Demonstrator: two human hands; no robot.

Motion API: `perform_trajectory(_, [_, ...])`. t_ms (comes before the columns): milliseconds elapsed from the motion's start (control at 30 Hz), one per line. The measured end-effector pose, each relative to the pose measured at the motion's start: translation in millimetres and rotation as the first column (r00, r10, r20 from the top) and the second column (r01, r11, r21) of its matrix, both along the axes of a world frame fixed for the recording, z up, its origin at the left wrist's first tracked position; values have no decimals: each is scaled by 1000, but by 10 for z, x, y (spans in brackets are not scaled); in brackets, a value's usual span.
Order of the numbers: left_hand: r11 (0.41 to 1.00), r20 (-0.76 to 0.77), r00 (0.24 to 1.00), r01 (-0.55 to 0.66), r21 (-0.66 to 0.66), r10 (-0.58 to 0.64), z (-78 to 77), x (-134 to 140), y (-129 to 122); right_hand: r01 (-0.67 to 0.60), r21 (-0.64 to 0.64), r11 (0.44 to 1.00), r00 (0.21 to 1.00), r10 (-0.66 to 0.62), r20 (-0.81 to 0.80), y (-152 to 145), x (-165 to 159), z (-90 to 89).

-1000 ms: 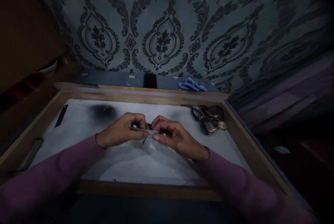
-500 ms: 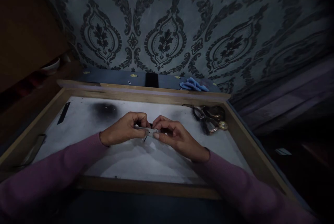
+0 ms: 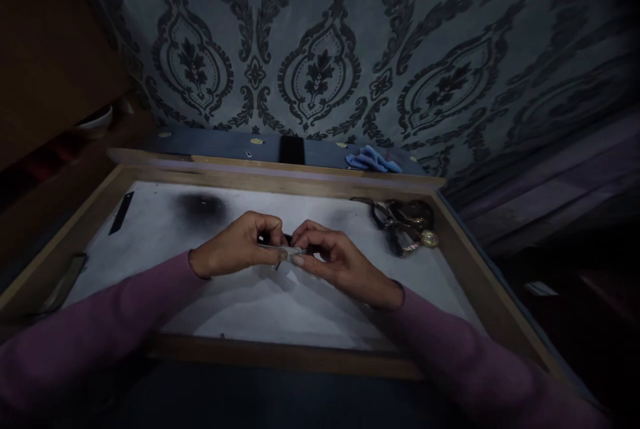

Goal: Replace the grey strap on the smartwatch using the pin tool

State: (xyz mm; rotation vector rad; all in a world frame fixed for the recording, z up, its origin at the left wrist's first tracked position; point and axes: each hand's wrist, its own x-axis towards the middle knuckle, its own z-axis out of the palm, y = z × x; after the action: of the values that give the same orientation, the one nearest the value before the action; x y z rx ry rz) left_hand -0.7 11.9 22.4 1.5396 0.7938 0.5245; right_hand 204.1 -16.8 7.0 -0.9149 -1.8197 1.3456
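Both hands meet over the middle of a shallow wooden tray with a white bottom. My left hand (image 3: 246, 246) is closed round a small flat pale-grey piece (image 3: 285, 251), its thumb lying along the near side. From the other end, my right hand (image 3: 336, 261) pinches the same piece between thumb and fingertips. Something dark shows behind it between the fingers, and a thin dark bit sticks out below. The fingers cover most of the piece, so its kind cannot be made out.
The tray's wooden rim (image 3: 280, 356) surrounds the hands. Dark-framed glasses (image 3: 403, 232) and a round gold-coloured thing (image 3: 429, 238) lie at its right. A black strip (image 3: 121, 213) and a dark-edged flat piece (image 3: 65, 284) are at its left. Behind lie a black phone-like slab (image 3: 291, 150) and a blue cloth (image 3: 373, 158).
The pale-grey piece has tilted, and less of its face shows between the thumbs. Both hands keep their hold in nearly the same place. The view has shifted slightly.
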Motion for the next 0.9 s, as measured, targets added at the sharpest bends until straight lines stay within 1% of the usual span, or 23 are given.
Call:
perform_trajectory(200, [998, 27, 998, -58, -9, 58, -41, 58, -58, 1, -7, 1000, 1000, -1, 18, -13, -6, 6])
perform_trajectory(400, [994, 4, 995, -103, 28, 103, -46, 98, -98, -3, -14, 1000, 1000, 4, 31, -26, -27, -16])
perform_trajectory(467, [994, 7, 994, -105, 23, 105, -59, 103, -89, 16, -2, 1000, 999, -16, 47, -31, -43, -45])
perform_trajectory(567, [995, 4, 995, -103, 1, 103, -98, 106, -56, 66, 55, 996, 993, -70, 94, -35, -64, -89])
perform_trajectory(667, [997, 4, 997, -80, -12, 80, -130, 104, -23, 92, 82, 992, 988, -101, 116, -38, -64, -91])
perform_trajectory(767, [998, 16, 998, -60, -34, 61, -137, 102, -24, 74, 19, 997, 995, -75, 61, -42, -50, -60])
perform_trajectory(833, [997, 22, 997, -70, -36, 71, -142, 109, -43, 66, -38, 997, 998, -65, 16, -44, -50, -59])
perform_trajectory(900, [995, 26, 995, -95, -24, 96, -161, 121, -64, 85, -62, 994, 996, -85, -4, -42, -60, -88])
